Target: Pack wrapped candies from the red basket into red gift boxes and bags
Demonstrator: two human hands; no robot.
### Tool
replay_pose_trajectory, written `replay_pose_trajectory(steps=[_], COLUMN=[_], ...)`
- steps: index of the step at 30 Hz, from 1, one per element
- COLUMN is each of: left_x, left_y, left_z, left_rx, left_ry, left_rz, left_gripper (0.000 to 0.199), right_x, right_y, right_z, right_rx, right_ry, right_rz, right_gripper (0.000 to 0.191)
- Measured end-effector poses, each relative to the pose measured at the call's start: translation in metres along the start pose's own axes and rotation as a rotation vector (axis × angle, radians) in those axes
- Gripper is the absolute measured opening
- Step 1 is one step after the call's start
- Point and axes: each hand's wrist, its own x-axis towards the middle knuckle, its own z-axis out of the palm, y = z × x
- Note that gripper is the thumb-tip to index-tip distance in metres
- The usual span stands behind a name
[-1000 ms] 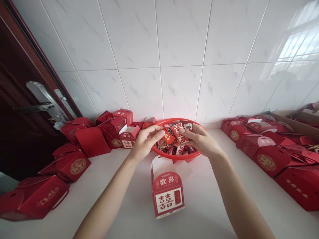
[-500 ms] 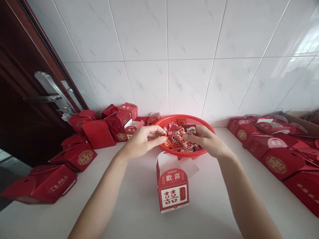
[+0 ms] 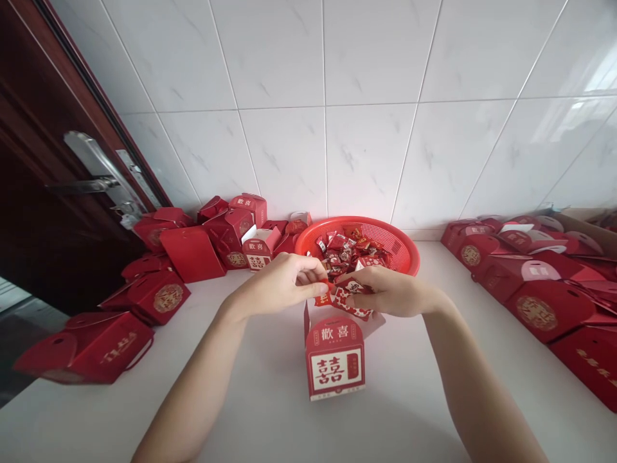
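Note:
An upright red and white gift box [image 3: 335, 360] stands on the white table with its top flaps open. Over its back edge, my left hand [image 3: 284, 283] is closed on a small orange-red candy packet [image 3: 323, 298]. Close beside it, my right hand [image 3: 393, 290] grips red-and-white patterned candy packets [image 3: 351, 302], held above the box opening; how many is partly hidden by the fingers. Just behind both hands sits a red plastic basket [image 3: 409, 254] with many small wrapped candies [image 3: 340, 247] inside.
Red gift boxes [image 3: 144, 292] line the left side, near a dark wooden door [image 3: 38, 161] with a metal handle. More red boxes [image 3: 535, 302] are packed along the right. A tiled wall [image 3: 371, 154] rises behind the basket.
Both hands have moved from over the basket down toward me, bringing the packets above the box opening. More of the candies in the basket now show.

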Motion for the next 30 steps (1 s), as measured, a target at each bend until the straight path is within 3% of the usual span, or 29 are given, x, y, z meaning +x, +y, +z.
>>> replay_pose_trajectory(steps=[3, 6, 8, 11, 16, 23, 30], left_x=[0.0, -0.003, -0.006, -0.011, -0.017, -0.03, -0.034], left_y=[-0.001, 0.003, 0.009, 0.019, 0.025, 0.023, 0.018], left_z=[0.003, 0.002, 0.001, 0.002, 0.005, 0.008, 0.015], left_rx=[0.05, 0.151, 0.192, 0.227, 0.201, 0.456, 0.445], left_ry=[-0.077, -0.145, -0.211, -0.328, -0.48, -0.368, -0.376], left_rz=[-0.008, -0.024, -0.056, -0.046, 0.002, 0.011, 0.024], left_gripper=[0.018, 0.014, 0.013, 0.015, 0.015, 0.043, 0.075], right_x=[-0.007, -0.014, -0.016, -0.018, -0.019, -0.019, -0.013], right_y=[-0.006, -0.016, -0.021, -0.026, -0.026, -0.029, -0.029], right_z=[-0.003, -0.003, 0.0, 0.005, 0.004, 0.002, 0.01], right_rx=[0.025, 0.014, -0.013, -0.035, -0.002, -0.009, -0.02], right_ry=[-0.077, -0.259, -0.374, -0.45, -0.354, -0.197, -0.156], right_rz=[-0.05, -0.14, -0.203, -0.26, -0.248, -0.247, -0.295], right_gripper=[0.022, 0.026, 0.024, 0.017, 0.016, 0.015, 0.027])
